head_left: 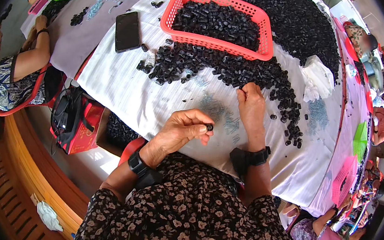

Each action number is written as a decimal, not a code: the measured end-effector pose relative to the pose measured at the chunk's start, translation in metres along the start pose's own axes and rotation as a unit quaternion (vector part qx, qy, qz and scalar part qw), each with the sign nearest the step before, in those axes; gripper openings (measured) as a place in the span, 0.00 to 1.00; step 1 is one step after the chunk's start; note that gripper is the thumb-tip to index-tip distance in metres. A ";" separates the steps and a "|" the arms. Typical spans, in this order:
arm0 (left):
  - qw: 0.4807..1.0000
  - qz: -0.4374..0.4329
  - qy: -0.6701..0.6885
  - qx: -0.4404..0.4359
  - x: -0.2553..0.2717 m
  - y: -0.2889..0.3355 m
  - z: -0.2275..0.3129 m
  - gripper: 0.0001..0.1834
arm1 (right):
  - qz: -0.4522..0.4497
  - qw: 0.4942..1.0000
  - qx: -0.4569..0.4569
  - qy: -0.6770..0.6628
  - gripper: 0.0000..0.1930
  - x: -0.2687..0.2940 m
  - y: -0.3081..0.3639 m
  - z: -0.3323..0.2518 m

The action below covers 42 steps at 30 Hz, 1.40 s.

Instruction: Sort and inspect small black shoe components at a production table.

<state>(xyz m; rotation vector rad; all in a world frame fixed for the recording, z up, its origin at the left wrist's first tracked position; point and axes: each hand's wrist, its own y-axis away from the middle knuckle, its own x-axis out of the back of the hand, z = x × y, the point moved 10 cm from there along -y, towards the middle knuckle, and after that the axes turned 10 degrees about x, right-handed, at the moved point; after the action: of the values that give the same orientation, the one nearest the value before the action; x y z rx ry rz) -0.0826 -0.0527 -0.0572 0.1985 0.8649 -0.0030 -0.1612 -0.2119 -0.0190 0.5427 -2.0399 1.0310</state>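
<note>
My left hand [182, 129] is closed in a pinch around a small black cylindrical piece [209, 127], held above the near edge of the table. My right hand [251, 102] has its fingers curled at the near edge of a loose heap of black cylindrical pieces [238, 71]; what is between its fingertips is hidden. Between the two hands, tiny thin bluish pieces [219, 110] lie scattered on the white cloth [117, 81]. A red perforated basket [264, 28] full of the same black pieces stands just beyond the heap.
A larger spread of black pieces [299, 24] covers the far right. A black phone [126, 31] lies at the left, and a crumpled white plastic bag [317, 76] at the right. Another person's arm [40, 49] rests at the table on the left; more people sit along the right side.
</note>
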 end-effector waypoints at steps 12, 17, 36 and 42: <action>0.995 0.090 -0.041 -0.030 0.014 0.006 0.010 0.08 | -0.129 0.887 -0.089 -0.433 0.05 -0.007 0.024 -0.050; 0.990 0.106 -0.076 -0.049 0.012 0.006 0.015 0.07 | -0.168 0.808 -0.061 -0.562 0.02 -0.014 0.032 -0.083; 0.986 0.123 -0.096 -0.059 0.013 0.007 0.020 0.05 | -0.141 0.845 -0.075 -0.510 0.03 -0.017 0.035 -0.081; 0.985 0.125 -0.105 -0.055 0.013 0.008 0.018 0.04 | -0.134 0.845 -0.075 -0.512 0.03 -0.015 0.034 -0.084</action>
<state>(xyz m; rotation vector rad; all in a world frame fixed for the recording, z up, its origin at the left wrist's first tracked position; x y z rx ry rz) -0.0594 -0.0474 -0.0545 0.1986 0.6229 0.2526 -0.1370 -0.1233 -0.0163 1.4752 -2.7778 0.3856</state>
